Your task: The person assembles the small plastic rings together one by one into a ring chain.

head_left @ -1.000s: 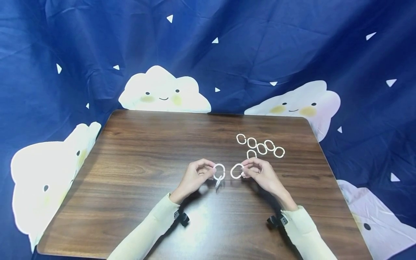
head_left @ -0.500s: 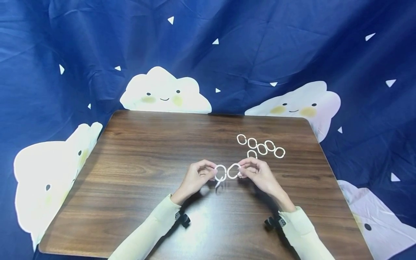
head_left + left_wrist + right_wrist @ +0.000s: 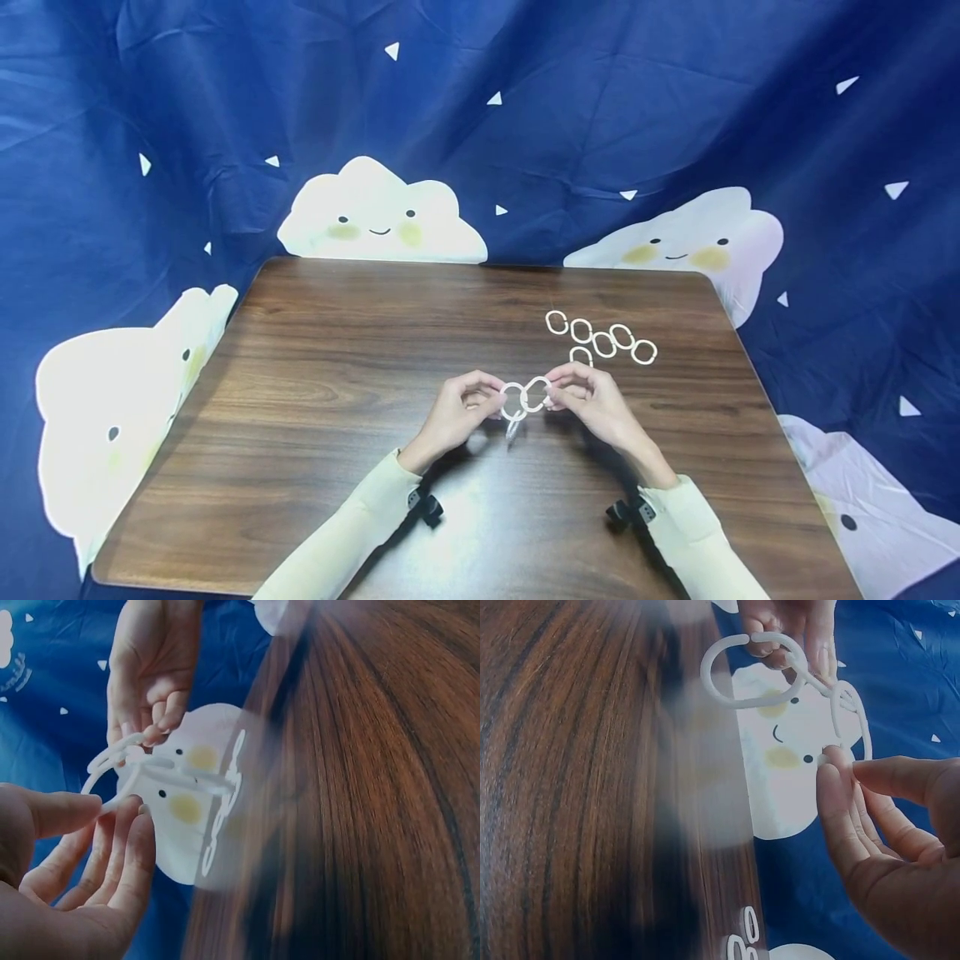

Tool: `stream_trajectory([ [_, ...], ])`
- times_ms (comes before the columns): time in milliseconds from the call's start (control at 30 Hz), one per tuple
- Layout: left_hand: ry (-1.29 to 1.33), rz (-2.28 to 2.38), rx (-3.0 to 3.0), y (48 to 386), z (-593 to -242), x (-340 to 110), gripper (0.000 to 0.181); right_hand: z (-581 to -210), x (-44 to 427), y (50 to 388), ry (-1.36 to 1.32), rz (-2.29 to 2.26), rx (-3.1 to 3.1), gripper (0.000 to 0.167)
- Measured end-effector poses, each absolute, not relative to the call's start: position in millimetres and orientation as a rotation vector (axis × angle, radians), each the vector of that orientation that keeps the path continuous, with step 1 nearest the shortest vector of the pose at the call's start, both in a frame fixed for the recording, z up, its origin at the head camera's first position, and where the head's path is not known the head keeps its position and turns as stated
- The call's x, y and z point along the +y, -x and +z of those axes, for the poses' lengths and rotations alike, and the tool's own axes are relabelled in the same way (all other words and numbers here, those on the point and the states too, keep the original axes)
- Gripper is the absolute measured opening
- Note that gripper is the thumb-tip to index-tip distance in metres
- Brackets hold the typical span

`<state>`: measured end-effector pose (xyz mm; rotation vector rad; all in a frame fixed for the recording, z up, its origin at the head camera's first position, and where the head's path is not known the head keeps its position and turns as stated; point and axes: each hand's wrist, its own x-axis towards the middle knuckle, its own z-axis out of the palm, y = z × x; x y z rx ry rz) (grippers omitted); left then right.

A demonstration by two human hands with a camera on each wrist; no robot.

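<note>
Near the middle of the table, my left hand (image 3: 459,410) pinches a white plastic ring link (image 3: 513,384) by its left side between thumb and fingers. A second white link (image 3: 512,432) hangs from it; in the right wrist view this hanging link (image 3: 754,702) shows a small gap in its loop. My right hand (image 3: 597,406) pinches a third link (image 3: 539,378) by its right side. That link crosses the left hand's link where they meet. In the right wrist view the two look hooked through each other, though fingers partly cover them.
Several loose white links (image 3: 604,357) lie flat at the back right of the wooden table (image 3: 360,333), one of them (image 3: 581,347) just behind my right hand. A blue curtain (image 3: 540,150) with cloud prints hangs beyond the table's far edge.
My hands have come together. The right hand's link has moved left from standing apart to crossing the left hand's link, and the left hand has shifted slightly right.
</note>
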<state>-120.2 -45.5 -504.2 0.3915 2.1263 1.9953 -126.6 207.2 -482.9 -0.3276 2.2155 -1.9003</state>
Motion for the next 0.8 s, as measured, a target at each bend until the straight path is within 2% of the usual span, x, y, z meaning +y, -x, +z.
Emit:
stream_trajectory([
  [200,-0.385,2.024,2.087,119.2,-504.6,-41.7,0.025,-481.7,205.4,125.1,0.34,-1.917,2.199,0.03],
  [500,-0.382,2.007,2.077,118.5,-505.3,-40.0,0.03,-483.4,202.9,124.2,0.366,-1.924,2.192,0.027],
  [800,-0.399,2.016,2.072,115.1,-508.2,-37.1,0.023,-483.3,199.1,121.6,0.362,-1.929,2.166,0.029],
])
